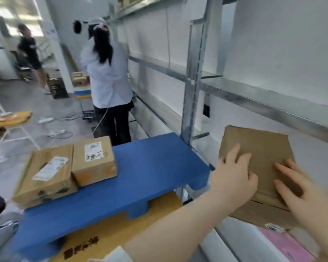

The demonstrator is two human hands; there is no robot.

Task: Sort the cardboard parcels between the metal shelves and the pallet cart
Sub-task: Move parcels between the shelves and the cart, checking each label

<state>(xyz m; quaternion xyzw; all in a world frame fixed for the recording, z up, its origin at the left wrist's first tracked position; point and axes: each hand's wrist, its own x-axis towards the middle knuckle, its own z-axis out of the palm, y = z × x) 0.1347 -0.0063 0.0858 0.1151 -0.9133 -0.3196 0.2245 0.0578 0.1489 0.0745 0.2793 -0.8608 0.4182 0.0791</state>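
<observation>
Though blurred, cardboard parcel (257, 148) lengthwise into the shelf (273, 103), left hand (233, 174) and right hand (301, 193) on top, fingers (286, 172) spread.

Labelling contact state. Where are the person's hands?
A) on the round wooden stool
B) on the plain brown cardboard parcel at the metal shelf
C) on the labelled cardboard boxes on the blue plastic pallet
B: the left hand and right hand both rest, fingers flat, on the plain brown cardboard parcel at the grey metal shelf.
</observation>
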